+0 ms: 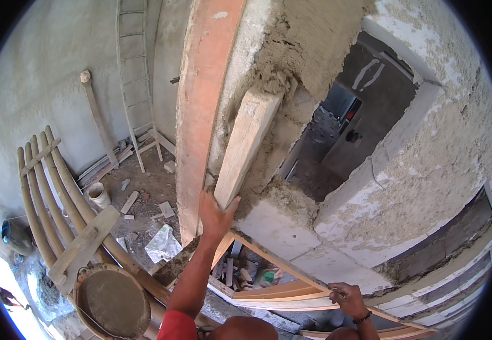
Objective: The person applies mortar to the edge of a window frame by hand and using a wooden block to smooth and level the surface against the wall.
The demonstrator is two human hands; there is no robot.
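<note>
1. Wooden bar (247, 144): lies slanted along the wall face, its upper end meeting heaped wet mortar (273, 79).
2. Left hand (218, 214): grips the bar's lower end, thumb on the right edge, fingers on the left.
3. Right hand (348, 299): fingers curled at the edge of a timber frame (280, 258); whether it grasps that edge cannot be told.
4. Edges: a pale strip separates the bar's left side from an orange-pink board (206, 107); to its right, mortar lies between bar and wall opening (348, 130).
5. Open room: left of the board, space drops freely to the floor (144, 224); below the left hand, the timber frame bounds the reach.
6. Surface: rough mortar on the upper wall, pale blocks (283, 224) lower down.
7. Room: a mortar-filled pan (81, 283) beside a plank across long poles (70, 187); beyond, a ladder (135, 71) leans against a grey wall (36, 96).
</note>
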